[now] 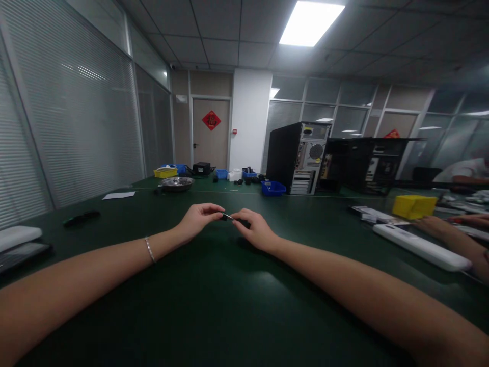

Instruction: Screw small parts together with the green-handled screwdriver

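Green matting covers the long table [229, 316], and both bare forearms stretch out across it toward its middle. At their meeting point the left hand [198, 220] pinches the pale metal end of a small black part [234, 219] between thumb and fingertips, while the right hand [255, 230] is closed around the dark end of the same piece; what the part is cannot be told at this size. To my eye, doing this well means keeping both wrists low on the table and the two ends held in line, with no twisting force. Left of the hands lie a dark flat thing [81, 218] and a white sheet [118, 194]. Right of them another person's arm [454, 237] rests near a yellow box [414, 206]. Beyond the hands stand a metal bowl [177, 183], a blue bin [273, 188] and a computer tower [298, 157].
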A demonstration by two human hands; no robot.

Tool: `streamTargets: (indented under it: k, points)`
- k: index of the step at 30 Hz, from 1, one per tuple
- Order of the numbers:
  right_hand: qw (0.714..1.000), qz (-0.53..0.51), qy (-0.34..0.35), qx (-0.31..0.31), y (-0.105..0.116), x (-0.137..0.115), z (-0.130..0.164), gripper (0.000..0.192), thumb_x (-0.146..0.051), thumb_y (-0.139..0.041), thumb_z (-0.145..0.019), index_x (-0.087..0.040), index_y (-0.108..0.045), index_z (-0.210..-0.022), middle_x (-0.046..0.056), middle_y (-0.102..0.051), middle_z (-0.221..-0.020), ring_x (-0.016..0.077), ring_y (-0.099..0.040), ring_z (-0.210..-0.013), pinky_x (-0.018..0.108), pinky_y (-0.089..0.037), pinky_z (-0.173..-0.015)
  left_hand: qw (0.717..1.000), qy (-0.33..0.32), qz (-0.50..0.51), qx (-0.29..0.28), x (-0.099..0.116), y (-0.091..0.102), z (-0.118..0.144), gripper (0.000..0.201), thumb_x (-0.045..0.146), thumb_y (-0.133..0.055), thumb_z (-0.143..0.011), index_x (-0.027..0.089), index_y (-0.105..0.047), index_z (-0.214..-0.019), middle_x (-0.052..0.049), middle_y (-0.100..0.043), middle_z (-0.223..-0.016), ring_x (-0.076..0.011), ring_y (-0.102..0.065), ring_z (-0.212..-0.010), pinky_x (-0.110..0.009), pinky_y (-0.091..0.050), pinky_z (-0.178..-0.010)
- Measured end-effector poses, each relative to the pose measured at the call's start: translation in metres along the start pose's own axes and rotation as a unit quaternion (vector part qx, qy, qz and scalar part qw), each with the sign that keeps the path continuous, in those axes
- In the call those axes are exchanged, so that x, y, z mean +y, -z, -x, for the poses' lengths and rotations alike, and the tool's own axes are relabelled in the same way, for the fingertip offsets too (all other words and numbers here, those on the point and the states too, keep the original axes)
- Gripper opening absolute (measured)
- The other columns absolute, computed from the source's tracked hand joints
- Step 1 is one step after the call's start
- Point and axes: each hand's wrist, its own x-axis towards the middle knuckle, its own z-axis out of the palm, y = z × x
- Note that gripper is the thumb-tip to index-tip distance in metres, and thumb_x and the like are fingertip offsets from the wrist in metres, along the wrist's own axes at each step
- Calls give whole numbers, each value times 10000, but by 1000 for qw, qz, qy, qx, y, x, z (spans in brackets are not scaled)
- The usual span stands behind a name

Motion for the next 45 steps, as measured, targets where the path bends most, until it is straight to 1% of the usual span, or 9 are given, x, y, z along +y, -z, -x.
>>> streamTargets:
  k: [5, 12, 16, 22, 29, 35, 40, 43, 45]
  points:
    - [1000, 21, 2, -1, -3, 1, -1, 225, -270, -488, -876, -219, -629, -1044, 41, -609, -923, 159, -569, -821, 265, -434, -704, 1000, -4, -7, -2, -4, 1, -4, 251, 282, -669, -711, 164, -675, -932, -63, -686, -928, -210, -617, -908, -379, -461, -858]
    - [996, 80, 8, -29, -4, -2, 2, 241, -282, -489, -875, -228, -623, -1069, 43, -611, -960, 161, -575, -850, 264, -431, -729, 998, 24, 27, -60, -14, -2, -2, 280, 277, -661, -727, 140, -651, -971, -81, -664, -974, -198, -616, -892, -392, -475, -843]
    - [991, 129, 13, -45, -7, -6, 2, 249, -290, -494, -867, -238, -629, -1070, 45, -616, -974, 174, -584, -841, 264, -426, -696, 993, 45, 16, -107, -18, -2, -3, 253, 293, -651, -734, 126, -659, -924, -71, -671, -886, -169, -619, -807, -373, -477, -818]
    - [982, 180, 10, -48, -10, -10, 5, 255, -291, -495, -857, -252, -636, -1067, 43, -618, -985, 182, -579, -825, 259, -408, -670, 993, 59, 6, -104, -19, -1, 0, 229, 279, -681, -706, 105, -662, -853, -61, -668, -784, -152, -607, -727, -342, -471, -763]
    - [986, 165, -7, -38, -9, -16, 12, 273, -304, -492, -853, -233, -637, -1072, 55, -619, -967, 197, -574, -825, 281, -413, -709, 994, 72, 31, -77, -20, -7, 6, 122, 181, -620, -768, 81, -639, -837, -55, -648, -768, -115, -585, -683, -309, -460, -745]
    - [990, 135, -17, -42, -7, -21, 12, 267, -295, -505, -845, -218, -642, -1061, 63, -620, -955, 194, -573, -808, 286, -427, -723, 996, 71, 22, -52, -12, -14, 12, 101, 158, -572, -803, 72, -622, -823, -59, -632, -737, -107, -574, -620, -287, -470, -663]
    - [995, 95, -16, -24, -4, -25, 10, 261, -284, -483, -865, -206, -623, -1070, 66, -617, -922, 196, -571, -820, 297, -437, -739, 997, 44, 20, -52, -2, -9, 11, 150, 220, -601, -788, 92, -621, -863, -32, -612, -701, -105, -566, -593, -257, -460, -606]
    - [998, 57, -19, -30, -1, -26, 7, 262, -283, -471, -879, -226, -611, -1094, 57, -617, -923, 186, -572, -813, 295, -440, -740, 997, 26, 31, -65, 2, -2, 9, 196, 258, -616, -775, 106, -619, -900, -39, -621, -768, -111, -574, -625, -259, -466, -624]
    - [999, 31, -28, -33, 2, -26, 5, 264, -294, -466, -888, -240, -608, -1104, 50, -617, -905, 178, -574, -792, 291, -444, -723, 995, 35, 54, -78, 5, 1, 7, 225, 273, -619, -773, 109, -615, -927, -47, -626, -802, -119, -581, -655, -270, -472, -650]
